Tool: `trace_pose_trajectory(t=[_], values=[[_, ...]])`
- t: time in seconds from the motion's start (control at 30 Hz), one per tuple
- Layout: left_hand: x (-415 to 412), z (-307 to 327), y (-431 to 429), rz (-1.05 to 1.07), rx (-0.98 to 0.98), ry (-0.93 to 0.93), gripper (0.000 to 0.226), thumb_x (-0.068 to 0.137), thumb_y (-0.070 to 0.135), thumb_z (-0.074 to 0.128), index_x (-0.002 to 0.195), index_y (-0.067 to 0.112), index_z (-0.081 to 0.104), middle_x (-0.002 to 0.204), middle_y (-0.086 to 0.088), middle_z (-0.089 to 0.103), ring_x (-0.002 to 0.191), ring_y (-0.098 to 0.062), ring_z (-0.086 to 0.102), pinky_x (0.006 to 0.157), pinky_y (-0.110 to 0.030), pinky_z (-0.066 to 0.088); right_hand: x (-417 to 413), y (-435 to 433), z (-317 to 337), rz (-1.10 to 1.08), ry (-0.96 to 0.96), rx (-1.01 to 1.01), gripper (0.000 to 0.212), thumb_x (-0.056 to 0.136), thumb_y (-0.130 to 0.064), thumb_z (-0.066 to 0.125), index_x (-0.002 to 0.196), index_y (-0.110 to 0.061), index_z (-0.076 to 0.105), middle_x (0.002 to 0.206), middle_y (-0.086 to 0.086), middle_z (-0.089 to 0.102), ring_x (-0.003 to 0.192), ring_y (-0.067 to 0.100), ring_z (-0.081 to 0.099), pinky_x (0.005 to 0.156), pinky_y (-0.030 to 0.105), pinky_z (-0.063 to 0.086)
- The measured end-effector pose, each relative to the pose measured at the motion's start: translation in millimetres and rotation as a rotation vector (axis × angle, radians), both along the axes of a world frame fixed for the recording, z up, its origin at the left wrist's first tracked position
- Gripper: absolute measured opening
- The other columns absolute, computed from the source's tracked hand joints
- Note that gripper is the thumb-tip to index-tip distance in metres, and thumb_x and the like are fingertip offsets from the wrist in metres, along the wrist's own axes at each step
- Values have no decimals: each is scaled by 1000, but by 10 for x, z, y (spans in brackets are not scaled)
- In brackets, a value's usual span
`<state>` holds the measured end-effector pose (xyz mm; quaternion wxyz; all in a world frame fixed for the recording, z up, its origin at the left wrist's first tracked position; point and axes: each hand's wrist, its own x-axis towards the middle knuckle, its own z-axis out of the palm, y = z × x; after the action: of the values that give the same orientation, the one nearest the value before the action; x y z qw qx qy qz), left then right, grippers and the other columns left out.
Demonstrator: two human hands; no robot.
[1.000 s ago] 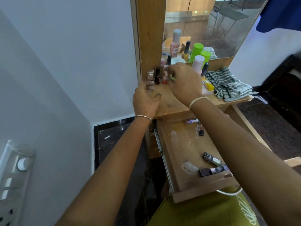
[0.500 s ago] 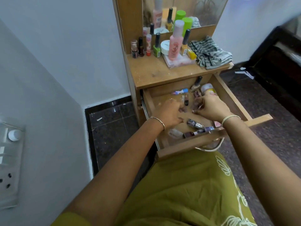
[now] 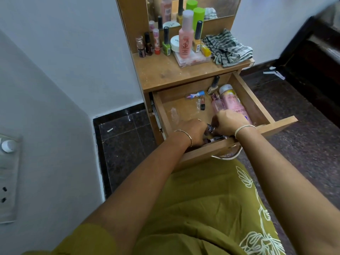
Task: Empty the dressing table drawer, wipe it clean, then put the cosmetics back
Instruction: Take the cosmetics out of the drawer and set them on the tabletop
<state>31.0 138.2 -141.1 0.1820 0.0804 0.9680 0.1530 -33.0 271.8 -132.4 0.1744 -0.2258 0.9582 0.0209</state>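
Observation:
The wooden drawer (image 3: 256, 107) is pulled out. Both my hands are down at its front end. My right hand (image 3: 228, 124) is curled around a small dark tube (image 3: 210, 128). My left hand (image 3: 193, 132) is curled knuckles-up beside it, with its fingertips hidden. Another dark tube (image 3: 218, 138) lies under them against the drawer front. Further back in the drawer lie a pink spray can (image 3: 232, 103), a clear pink bottle (image 3: 218, 105), a nail polish bottle (image 3: 214, 85), a lipstick (image 3: 202, 104) and a blue-pink tube (image 3: 196, 94).
On the tabletop (image 3: 165, 74) stand several nail polish bottles (image 3: 166, 44), a tall pink bottle (image 3: 185, 39), a white jar (image 3: 174, 43) and a striped cloth (image 3: 228, 48), below a mirror (image 3: 220, 6). A wall with a switch plate (image 3: 7, 177) is at the left. Dark floor surrounds the table.
My hands came down from the nail polish bottles on the tabletop into the drawer. They then moved to the drawer's front end, closing around the small tubes.

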Motion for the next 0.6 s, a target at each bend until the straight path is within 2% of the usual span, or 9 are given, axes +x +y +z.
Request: trace_pose_trajectory(t=[0.13, 0.3, 0.43, 0.6], values=[[-16, 8, 15, -16, -2, 19, 33, 78, 31, 70, 110, 28, 64, 112, 0, 63, 102, -22, 60, 83, -39, 53, -20, 18, -55, -20, 9, -35, 23, 92, -23, 57, 114, -15, 58, 112, 10, 64, 98, 27, 63, 76, 34, 49], [-11, -12, 10, 3, 0, 80, 35, 79, 22, 68, 114, 26, 64, 117, -1, 63, 105, -22, 59, 81, -34, 51, -16, 18, -6, -98, 27, -189, 35, 97, -21, 48, 130, -9, 43, 119, 18, 60, 106, 37, 59, 85, 42, 48], [0, -36, 13, -12, -20, 120, 32, 81, 21, 67, 113, 25, 65, 114, -4, 64, 103, -24, 59, 74, -31, 46, -20, 40, 28, -135, 23, -302, 37, 97, -18, 48, 133, -14, 45, 123, 16, 59, 109, 36, 57, 88, 43, 47], [-19, -79, 15, -34, -24, 122, 30, 83, 13, 65, 111, 23, 67, 115, -7, 63, 103, -26, 60, 81, -35, 52, -24, 68, 53, -148, 42, -389, 37, 96, -15, 50, 132, -13, 50, 125, 15, 59, 113, 34, 54, 89, 40, 44]])
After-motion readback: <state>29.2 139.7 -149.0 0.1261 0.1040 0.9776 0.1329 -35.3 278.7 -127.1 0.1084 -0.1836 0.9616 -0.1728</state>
